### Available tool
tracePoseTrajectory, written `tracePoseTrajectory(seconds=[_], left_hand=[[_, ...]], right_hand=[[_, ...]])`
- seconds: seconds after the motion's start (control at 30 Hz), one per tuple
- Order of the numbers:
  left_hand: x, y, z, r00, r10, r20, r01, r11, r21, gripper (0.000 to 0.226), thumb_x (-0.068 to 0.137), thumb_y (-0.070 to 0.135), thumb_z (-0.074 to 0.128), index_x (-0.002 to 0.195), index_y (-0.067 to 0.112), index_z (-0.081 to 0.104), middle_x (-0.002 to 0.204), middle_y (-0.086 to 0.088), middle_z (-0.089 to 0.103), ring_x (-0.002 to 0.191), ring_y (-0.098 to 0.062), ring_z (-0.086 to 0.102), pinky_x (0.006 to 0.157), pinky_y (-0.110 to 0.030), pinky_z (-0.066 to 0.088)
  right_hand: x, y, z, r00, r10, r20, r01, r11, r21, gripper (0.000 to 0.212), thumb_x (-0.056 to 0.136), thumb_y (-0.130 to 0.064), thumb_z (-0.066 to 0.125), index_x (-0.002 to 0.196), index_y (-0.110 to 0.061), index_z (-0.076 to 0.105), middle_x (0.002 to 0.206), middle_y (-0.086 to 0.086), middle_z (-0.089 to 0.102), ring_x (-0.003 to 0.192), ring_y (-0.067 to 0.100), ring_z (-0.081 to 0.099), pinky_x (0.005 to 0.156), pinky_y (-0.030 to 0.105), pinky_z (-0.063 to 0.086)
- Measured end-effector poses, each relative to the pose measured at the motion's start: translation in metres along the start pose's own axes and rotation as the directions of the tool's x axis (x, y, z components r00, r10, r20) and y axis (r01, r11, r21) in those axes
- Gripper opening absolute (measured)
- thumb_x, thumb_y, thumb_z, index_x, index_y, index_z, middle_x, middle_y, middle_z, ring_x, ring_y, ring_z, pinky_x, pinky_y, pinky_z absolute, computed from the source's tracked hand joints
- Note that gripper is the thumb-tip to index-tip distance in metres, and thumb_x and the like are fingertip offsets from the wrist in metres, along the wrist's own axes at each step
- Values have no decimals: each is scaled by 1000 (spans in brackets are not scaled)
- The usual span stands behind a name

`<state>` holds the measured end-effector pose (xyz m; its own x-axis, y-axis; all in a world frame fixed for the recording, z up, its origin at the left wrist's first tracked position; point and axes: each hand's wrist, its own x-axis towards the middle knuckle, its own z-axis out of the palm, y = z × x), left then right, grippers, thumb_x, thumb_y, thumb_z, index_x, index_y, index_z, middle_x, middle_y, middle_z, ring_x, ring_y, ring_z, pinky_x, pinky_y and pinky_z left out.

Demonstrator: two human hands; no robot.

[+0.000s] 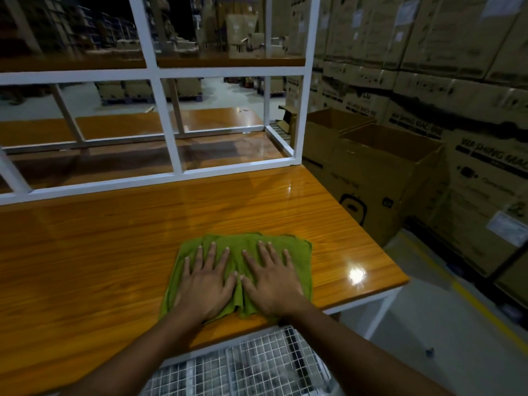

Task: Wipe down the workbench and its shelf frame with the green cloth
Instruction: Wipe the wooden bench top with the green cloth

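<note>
Glossy wooden bench [100, 252] bears the left hand [204, 281] and right hand [273, 278], fingers spread, pressing side by side on one green cloth [300, 252] near its front edge, one white shelf frame [168, 124] behind, two open cardboard boxes [385, 178] alongside.

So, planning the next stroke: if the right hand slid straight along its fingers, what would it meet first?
The right hand would cross bare workbench, then probably meet the shelf frame at its bottom rail.
</note>
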<state>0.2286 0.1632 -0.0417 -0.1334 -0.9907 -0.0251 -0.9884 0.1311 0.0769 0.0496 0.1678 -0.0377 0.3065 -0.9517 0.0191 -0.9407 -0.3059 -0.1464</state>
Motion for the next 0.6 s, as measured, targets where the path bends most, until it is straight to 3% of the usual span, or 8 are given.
tracePoseTrajectory(seconds=[0.2, 0.33, 0.6], left_hand=[[27, 64, 3, 998, 63, -16, -63, 998, 0, 90, 73, 67, -15, 155, 32, -3, 163, -5, -10, 149, -31, -8, 119, -54, -2], [61, 104, 4, 996, 85, -5, -85, 996, -9, 70, 93, 63, 5, 155, 31, -1, 163, -5, -9, 149, -32, -8, 119, -55, -2], [118, 110, 2, 993, 116, 6, -116, 993, -31, 60, 99, 55, 14, 155, 33, 8, 164, 0, -3, 150, -28, -4, 119, -53, -1]], right_hand=[[-12, 49, -8, 997, 68, -31, -69, 997, -16, 76, 85, -59, -3, 156, -36, 8, 165, 6, -2, 152, 22, -6, 120, 52, -4], [-5, 91, -14, 987, 154, -41, -156, 987, -35, 78, 83, -59, -7, 156, -37, 6, 165, 6, -2, 152, 22, -5, 120, 53, 0], [48, 103, -14, 944, 328, -40, -330, 943, -33, 61, 100, -55, 15, 156, -35, 8, 165, 11, -2, 151, 29, -3, 118, 59, -1]])
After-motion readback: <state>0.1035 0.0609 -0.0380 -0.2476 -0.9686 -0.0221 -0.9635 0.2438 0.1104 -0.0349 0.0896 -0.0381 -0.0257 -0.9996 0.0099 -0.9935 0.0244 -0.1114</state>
